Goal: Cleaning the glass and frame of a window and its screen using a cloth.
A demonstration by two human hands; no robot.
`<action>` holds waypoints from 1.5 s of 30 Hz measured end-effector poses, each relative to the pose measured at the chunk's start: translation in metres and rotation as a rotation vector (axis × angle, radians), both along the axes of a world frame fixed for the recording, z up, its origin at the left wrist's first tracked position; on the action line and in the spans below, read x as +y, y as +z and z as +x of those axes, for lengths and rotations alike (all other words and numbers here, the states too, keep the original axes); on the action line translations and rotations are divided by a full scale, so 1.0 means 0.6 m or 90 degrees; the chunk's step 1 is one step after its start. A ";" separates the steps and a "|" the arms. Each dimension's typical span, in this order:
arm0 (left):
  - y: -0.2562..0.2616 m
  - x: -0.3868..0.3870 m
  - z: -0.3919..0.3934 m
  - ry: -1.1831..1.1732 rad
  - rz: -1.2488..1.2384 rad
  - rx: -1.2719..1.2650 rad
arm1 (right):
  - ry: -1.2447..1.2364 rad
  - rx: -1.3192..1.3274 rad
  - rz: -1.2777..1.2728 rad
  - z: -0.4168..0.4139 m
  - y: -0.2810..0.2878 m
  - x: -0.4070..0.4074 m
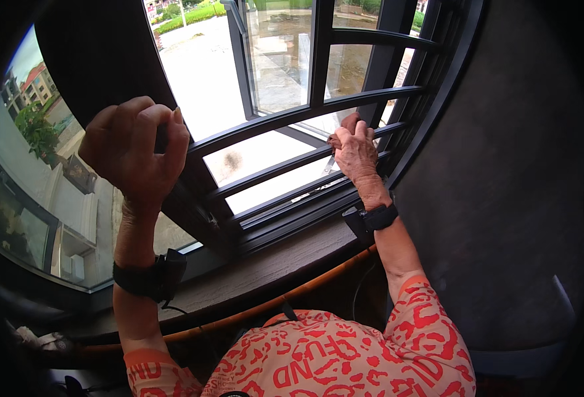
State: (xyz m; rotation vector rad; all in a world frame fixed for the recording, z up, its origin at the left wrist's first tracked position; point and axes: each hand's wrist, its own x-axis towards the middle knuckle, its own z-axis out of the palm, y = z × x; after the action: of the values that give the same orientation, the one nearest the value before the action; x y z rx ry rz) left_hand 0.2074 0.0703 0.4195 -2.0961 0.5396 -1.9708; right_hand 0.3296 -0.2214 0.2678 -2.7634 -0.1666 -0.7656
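My right hand (356,151) grips a reddish-brown cloth (350,121), pressed around a dark horizontal bar (297,161) of the window grille. My left hand (138,144) is raised beside the dark upright window frame (118,54), its fingers curled; whether it holds or touches anything cannot be told. Beyond the grille an outward-opened glass sash (282,59) stands at an angle. Each wrist wears a black strap with a small device.
Below the grille runs a window sill (282,263), with an orange-brown rail (267,311) along it. A dark wall (490,198) stands to the right. At far left is a glass pane (29,228), and a whitish cloth (41,340) lies at lower left.
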 end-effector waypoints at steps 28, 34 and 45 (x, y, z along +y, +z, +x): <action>-0.002 0.001 0.024 -0.046 -0.020 -0.075 | 0.578 -0.061 0.368 -0.166 -0.009 0.239; -0.003 0.004 0.026 -0.029 -0.017 -0.084 | 0.532 -0.004 0.396 -0.219 -0.029 0.288; 0.010 -0.002 0.003 0.013 0.021 -0.071 | 0.463 0.025 0.193 -0.171 -0.136 0.223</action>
State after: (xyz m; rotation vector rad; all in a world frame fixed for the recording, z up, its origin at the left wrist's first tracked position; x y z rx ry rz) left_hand 0.2090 0.0691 0.4254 -1.9502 0.5237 -2.0390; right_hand 0.2269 -0.0874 0.1863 -2.1794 -0.9006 -0.4803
